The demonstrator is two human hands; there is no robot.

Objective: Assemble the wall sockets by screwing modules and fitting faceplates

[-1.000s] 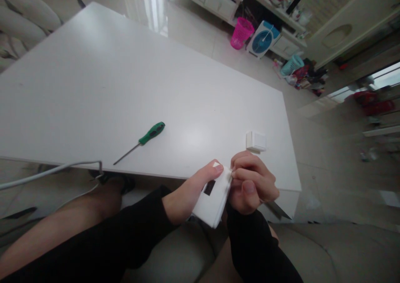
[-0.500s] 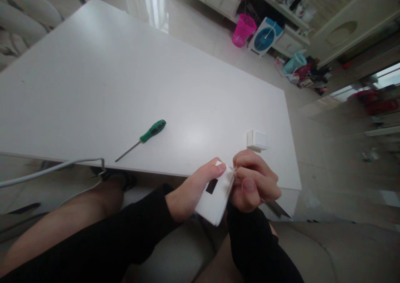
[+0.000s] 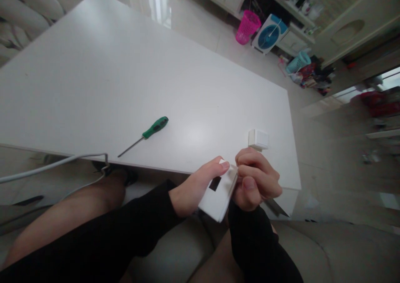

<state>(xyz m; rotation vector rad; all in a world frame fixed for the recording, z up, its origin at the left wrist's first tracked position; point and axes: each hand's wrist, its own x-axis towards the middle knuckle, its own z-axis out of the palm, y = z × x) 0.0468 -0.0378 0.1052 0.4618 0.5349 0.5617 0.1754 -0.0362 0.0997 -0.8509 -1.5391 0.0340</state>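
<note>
A flat white rectangular case (image 3: 215, 201) with a dark rectangular opening is held tilted over the table's front edge. My left hand (image 3: 193, 189) grips it, thumb pressed on its upper face and the other fingers hidden behind. At its upper right edge, my right hand (image 3: 258, 179) is closed with curled fingers touching the corner. Whatever those fingertips pinch is hidden. Just beyond that hand sits a small white box (image 3: 258, 138) with a square raised face. To the left lies a screwdriver (image 3: 156, 126) with a green and black handle, its shaft pointing toward the front edge.
The white table (image 3: 150, 74) spans most of the view. A grey-white cable (image 3: 62, 162) runs along its front left edge. On the floor beyond stand a pink basket (image 3: 248, 26), a blue-and-white fan (image 3: 268, 37) and a light blue basket (image 3: 298, 63).
The camera view has shifted slightly, so the table items appear a little higher and to the right. Both hands keep nearly the same hold on the white case.
</note>
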